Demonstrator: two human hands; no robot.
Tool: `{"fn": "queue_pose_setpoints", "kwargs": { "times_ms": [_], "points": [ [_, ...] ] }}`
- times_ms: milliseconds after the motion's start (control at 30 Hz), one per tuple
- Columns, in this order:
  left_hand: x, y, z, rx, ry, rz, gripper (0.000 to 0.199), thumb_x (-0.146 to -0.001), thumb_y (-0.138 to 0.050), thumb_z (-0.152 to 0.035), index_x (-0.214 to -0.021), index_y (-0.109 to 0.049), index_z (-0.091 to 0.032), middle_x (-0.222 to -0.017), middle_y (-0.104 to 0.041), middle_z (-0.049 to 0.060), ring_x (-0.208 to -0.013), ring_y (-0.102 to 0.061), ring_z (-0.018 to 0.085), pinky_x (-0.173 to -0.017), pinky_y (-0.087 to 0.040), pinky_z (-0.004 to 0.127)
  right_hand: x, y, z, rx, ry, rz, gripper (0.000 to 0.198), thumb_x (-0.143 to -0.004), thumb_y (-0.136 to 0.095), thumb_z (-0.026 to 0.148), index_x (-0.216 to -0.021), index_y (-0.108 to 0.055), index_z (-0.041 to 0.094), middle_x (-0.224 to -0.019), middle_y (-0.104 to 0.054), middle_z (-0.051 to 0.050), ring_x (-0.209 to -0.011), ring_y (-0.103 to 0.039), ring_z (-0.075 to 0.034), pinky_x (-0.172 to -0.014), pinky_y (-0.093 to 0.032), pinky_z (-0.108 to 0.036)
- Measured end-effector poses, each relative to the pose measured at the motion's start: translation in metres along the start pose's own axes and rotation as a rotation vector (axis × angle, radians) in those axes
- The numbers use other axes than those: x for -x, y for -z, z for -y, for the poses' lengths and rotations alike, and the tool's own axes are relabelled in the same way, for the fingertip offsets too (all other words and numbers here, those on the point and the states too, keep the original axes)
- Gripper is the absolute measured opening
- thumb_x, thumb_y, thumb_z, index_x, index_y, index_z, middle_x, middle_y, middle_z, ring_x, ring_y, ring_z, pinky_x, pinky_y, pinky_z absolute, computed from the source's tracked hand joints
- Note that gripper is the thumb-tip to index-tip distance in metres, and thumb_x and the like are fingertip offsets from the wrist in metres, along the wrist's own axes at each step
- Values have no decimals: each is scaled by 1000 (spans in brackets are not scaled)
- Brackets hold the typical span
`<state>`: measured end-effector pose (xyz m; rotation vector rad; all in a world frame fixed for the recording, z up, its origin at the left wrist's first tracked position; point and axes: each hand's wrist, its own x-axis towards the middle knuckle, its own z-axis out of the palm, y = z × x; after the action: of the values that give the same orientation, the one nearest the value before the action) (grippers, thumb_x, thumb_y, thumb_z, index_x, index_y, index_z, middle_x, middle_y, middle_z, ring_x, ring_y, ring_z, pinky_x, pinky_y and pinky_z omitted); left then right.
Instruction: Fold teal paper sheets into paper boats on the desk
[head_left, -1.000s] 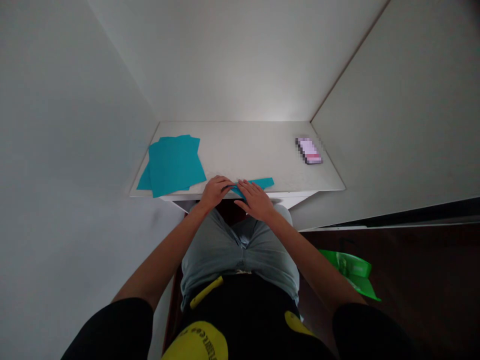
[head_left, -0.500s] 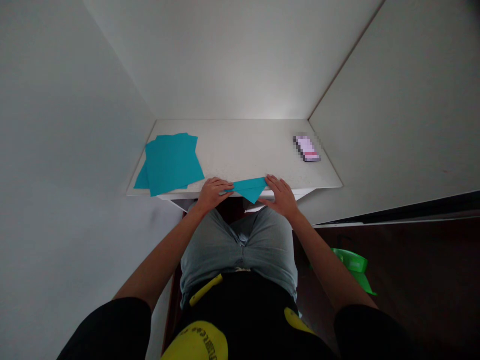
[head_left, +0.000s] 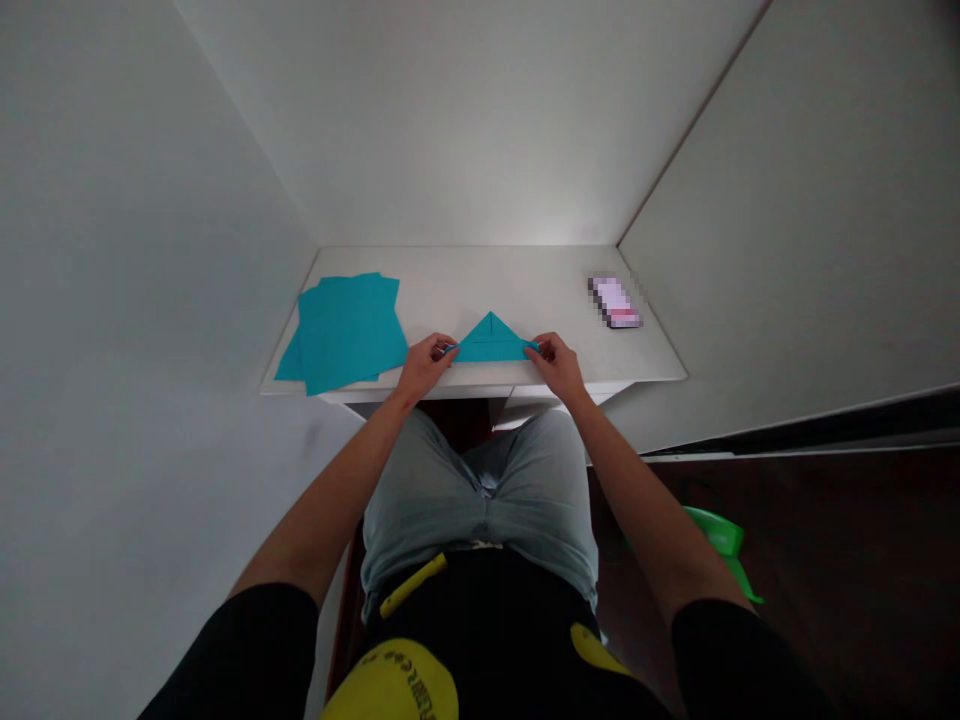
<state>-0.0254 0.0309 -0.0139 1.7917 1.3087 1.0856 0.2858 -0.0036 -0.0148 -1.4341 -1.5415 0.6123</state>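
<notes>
A folded sheet of blue paper [head_left: 491, 345] is at the front part of the white tabletop, its pointed corner aimed at the back wall. Crease lines show across its middle and up toward the tip. My left hand [head_left: 426, 364] pinches its left end between thumb and fingers. At the opposite end, my right hand [head_left: 557, 362] grips the paper the same way. Close to my left hand lies a loose stack of blue sheets [head_left: 349, 330], unevenly piled.
A phone [head_left: 615, 302], blurred out, rests at the right of the white tabletop [head_left: 450, 280]. Walls close in the table on the left, back and right. On the dark floor at the right is a green plastic object [head_left: 716, 532], partly hidden by my arm.
The paper's point, which hung down over the front edge, now faces the back wall. Both hands have moved slightly back onto the tabletop and changed from fingers laid flat to a pinch.
</notes>
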Motion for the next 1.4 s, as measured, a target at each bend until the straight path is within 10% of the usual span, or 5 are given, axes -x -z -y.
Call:
{"fn": "queue_pose_setpoints", "kwargs": {
  "times_ms": [533,967,1400],
  "points": [
    [-2,10,13,-23,-80,143,38,-85,-83,-53,-109,-81,-23,-105,-83,7,-92,-79,22,-91,-65,38,-35,-7,-23,-187,-33,90,35,-83,-73,50,-105,-73,23,-91,-76,-3,-76,-68,-19,-79,-60,-37],
    [1,7,6,41,19,55,48,-90,-73,-67,-101,-78,-21,-86,-83,6,-80,-78,22,-76,-61,34,-27,-7,-17,-116,-38,88,54,-82,-81,57,-123,-77,22,-77,-71,0,-66,-61,-17,-68,-57,-34],
    [4,0,0,41,-21,12,42,-92,-71,-65,-85,-68,-23,-90,-82,4,-80,-76,20,-79,-62,36,-20,-19,1,-5,93,15,42,-98,-64,56,-117,-82,24,-109,-80,-9,-82,-69,-21,-70,-57,-34]
  ]
}}
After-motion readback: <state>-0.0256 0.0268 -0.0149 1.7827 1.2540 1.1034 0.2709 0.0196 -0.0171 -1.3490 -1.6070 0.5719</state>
